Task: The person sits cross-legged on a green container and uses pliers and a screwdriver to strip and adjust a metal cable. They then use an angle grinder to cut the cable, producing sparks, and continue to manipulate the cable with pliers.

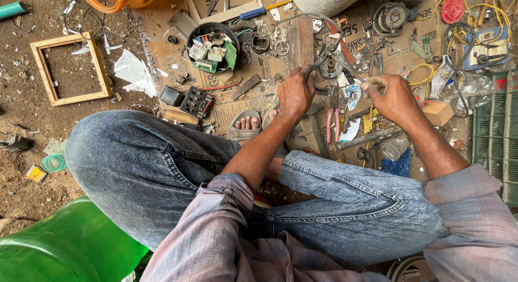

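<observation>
Both hands work mid-cardboard: our left hand (294,94) clamps pliers (322,59) on a metal part (330,66), our right hand (393,98) fists a wooden handle (372,81). Clutter crowds every edge; frame (70,69) sits well apart.

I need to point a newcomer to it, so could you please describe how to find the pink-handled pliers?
Start at the person's left hand, pressed on the cluttered cardboard sheet ahead of the crossed denim-clad legs. Just right of its wrist, between both forearms, lie the pink-handled pliers, handles toward the knees. Nothing else nearby has paired pink grips.
</observation>
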